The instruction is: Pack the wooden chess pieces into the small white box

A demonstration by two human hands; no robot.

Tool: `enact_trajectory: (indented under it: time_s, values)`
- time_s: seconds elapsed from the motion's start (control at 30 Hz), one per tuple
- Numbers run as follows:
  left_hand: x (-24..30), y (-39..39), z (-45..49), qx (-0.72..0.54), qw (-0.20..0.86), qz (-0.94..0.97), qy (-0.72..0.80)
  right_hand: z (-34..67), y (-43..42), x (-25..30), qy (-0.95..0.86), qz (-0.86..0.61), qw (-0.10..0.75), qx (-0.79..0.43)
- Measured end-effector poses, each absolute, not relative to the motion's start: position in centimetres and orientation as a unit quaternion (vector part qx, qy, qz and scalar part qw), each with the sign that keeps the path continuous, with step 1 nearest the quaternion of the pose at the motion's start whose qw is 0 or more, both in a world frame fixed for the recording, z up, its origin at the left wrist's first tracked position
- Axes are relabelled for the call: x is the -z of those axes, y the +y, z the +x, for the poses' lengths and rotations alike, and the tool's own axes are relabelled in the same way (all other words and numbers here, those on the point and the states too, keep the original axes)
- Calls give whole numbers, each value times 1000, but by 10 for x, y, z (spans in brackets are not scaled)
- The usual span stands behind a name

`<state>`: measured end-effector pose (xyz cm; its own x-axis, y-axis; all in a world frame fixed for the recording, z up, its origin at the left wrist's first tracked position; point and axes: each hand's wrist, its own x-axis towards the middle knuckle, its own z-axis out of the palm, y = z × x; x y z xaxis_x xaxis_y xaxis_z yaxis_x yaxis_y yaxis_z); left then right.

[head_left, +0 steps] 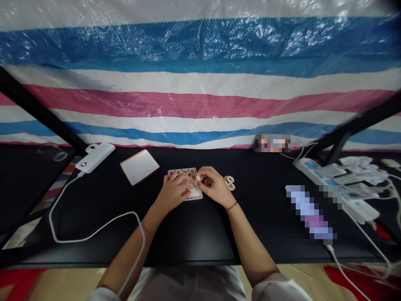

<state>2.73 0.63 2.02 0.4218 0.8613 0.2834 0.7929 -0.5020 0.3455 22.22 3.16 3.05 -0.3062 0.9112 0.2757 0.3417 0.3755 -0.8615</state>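
Note:
A shallow white box lies on the black table, with rows of round Chinese chess pieces along its far side. My left hand rests over the box's left part, fingers bent and spread across the pieces, and it hides some of them. Between the thumb and fingers of my right hand is a pale round chess piece, held at the box's right side. Just right of that hand lie several loose chess pieces, partly covered by it.
A white box lid lies to the left. Beyond it is a white power bank whose cable loops over my left forearm. On the right are a blurred phone-like object, a power strip and tangled cables. A striped sheet hangs behind.

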Motion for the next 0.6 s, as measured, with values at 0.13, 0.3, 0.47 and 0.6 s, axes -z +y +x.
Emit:
enact_trajectory:
  time_s: [0.13,0.3,0.47,0.6]
  values:
    - [-22,5,22,-226,73,828,508,218,26,-35,-789,-400,347,-312]
    - [-24,8,10,-237,73,811,530,211,25,-31,-856,-370,281,-225]
    - [-18,11,4,-241,80,807,534,211,26,-27,-875,-387,240,-162]
    - [-11,13,4,-234,96,806,535,211,24,-32,-878,-413,191,-149]
